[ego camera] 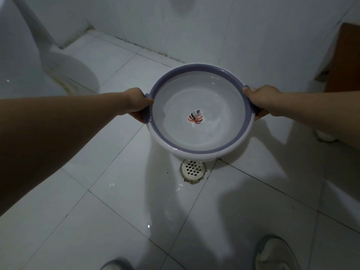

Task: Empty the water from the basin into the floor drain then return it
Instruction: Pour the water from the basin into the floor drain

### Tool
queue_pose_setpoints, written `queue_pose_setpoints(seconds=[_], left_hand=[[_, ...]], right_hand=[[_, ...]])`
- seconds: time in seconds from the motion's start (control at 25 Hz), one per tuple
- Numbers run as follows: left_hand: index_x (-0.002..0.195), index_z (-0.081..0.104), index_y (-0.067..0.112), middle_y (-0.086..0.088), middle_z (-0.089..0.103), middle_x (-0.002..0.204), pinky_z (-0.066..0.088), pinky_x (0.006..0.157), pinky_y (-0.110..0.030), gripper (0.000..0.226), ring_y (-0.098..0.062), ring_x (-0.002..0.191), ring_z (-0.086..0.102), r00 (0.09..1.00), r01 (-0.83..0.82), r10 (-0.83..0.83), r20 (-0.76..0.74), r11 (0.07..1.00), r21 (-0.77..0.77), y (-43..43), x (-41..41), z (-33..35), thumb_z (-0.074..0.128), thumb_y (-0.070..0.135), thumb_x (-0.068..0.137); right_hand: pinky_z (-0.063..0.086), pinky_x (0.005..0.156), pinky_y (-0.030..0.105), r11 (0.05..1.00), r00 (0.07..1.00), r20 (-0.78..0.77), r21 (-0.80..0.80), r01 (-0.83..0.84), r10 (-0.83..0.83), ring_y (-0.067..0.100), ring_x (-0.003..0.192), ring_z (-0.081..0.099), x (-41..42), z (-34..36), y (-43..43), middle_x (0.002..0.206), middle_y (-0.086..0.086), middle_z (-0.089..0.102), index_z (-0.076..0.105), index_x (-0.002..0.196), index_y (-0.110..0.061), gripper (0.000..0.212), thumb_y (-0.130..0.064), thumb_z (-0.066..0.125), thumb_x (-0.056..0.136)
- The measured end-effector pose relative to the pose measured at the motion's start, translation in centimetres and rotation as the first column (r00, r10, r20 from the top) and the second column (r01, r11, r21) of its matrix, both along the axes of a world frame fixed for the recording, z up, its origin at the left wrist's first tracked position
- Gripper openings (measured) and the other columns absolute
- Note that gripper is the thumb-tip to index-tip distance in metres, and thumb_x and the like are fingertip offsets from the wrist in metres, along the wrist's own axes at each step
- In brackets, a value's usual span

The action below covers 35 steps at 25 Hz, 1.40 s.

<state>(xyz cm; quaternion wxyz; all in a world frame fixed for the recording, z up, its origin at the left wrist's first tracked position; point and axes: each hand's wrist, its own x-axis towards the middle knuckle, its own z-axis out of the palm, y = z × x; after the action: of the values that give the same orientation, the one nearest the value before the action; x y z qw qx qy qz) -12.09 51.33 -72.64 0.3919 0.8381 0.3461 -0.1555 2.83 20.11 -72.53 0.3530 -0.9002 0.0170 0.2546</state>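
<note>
a dim bathroom is seen: a white tiled floor (120, 221) with dark grout under both hands, pale tiled walls (194, 26) beyond them, a toilet (64, 69) past the left hand, brown wooden furniture (343, 61) beyond the right.

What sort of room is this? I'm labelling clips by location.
Most likely a bathroom: a toilet at left, a floor drain set in white tiles, tiled walls, and a water basin held above the drain.

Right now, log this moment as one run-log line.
stage: basin held above floor | left hand: gripping rim | right hand: gripping rim | basin: holds water | floor drain: below near edge | pour: not seen
</note>
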Motion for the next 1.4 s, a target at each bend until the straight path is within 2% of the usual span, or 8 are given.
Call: queue_pose_setpoints(seconds=[0.2,0.64,0.8,1.04,1.28,1.4], left_hand=[[0.106,0.062,-0.005,-0.018,0.072,0.082,0.055,0.041,-0.026,0.031,-0.026,0.058,0.073,1.0,0.008,-0.008,-0.013,1.0,0.002,0.22,0.15,-0.15,0.052,0.023,0.099],[0.103,0.061,-0.003,-0.016,0.071,0.08,0.052,0.038,-0.023,0.029,-0.021,0.051,0.071,1.0,0.012,-0.011,-0.007,1.0,0.012,0.07,0.08,-0.01,0.052,0.025,0.1],[0.101,0.063,-0.002,-0.017,0.072,0.083,0.053,0.04,-0.024,0.03,-0.023,0.056,0.073,1.0,0.024,-0.024,-0.009,1.0,0.01,0.38,0.26,0.03,0.052,0.026,0.1],[0.093,0.065,-0.005,-0.019,0.073,0.079,0.058,0.046,-0.027,0.032,-0.031,0.063,0.074,1.0,0.011,-0.011,0.022,1.0,0.0,0.5,0.09,-0.12,0.051,0.023,0.098],[0.091,0.063,-0.001,-0.018,0.072,0.079,0.056,0.042,-0.026,0.029,-0.027,0.057,0.073,1.0,0.014,-0.014,0.02,1.0,0.009,0.41,-0.02,0.02,0.052,0.024,0.099],[0.09,0.063,0.0,-0.017,0.073,0.079,0.057,0.044,-0.027,0.029,-0.025,0.057,0.073,1.0,0.013,-0.013,0.021,1.0,0.015,0.46,-0.02,0.03,0.053,0.026,0.099]], right_hand=[[0.057,0.081,0.053,1.0,1.0,-0.006,-0.006,0.007,-0.007,0.042,0.091,0.068,-0.03,0.0,0.01,0.108,0.028,0.067,0.057,0.119,0.011,0.068,-0.053,0.044,0.097],[0.056,0.082,0.053,1.0,1.0,-0.006,-0.014,0.003,-0.003,0.042,0.092,0.068,0.09,-0.02,0.01,0.109,0.028,0.067,0.055,0.122,0.01,0.069,-0.053,0.043,0.098],[0.056,0.082,0.054,1.0,1.0,-0.008,-0.003,0.001,-0.001,0.043,0.093,0.067,0.0,-0.1,-0.06,0.11,0.028,0.066,0.055,0.123,0.01,0.068,-0.052,0.042,0.098],[0.058,0.077,0.051,1.0,1.0,-0.006,-0.001,0.007,-0.007,0.042,0.087,0.068,0.23,0.01,-0.11,0.106,0.026,0.067,0.055,0.12,0.011,0.068,-0.052,0.045,0.097],[0.058,0.073,0.049,1.0,1.0,0.008,-0.006,0.007,-0.007,0.04,0.083,0.067,0.36,-0.15,0.01,0.1,0.024,0.067,0.057,0.118,0.011,0.067,-0.052,0.045,0.097],[0.057,0.064,0.044,1.0,1.0,0.016,-0.018,0.004,-0.003,0.037,0.073,0.066,0.49,-0.24,-0.02,0.094,0.022,0.066,0.058,0.116,0.01,0.067,-0.053,0.045,0.097]])
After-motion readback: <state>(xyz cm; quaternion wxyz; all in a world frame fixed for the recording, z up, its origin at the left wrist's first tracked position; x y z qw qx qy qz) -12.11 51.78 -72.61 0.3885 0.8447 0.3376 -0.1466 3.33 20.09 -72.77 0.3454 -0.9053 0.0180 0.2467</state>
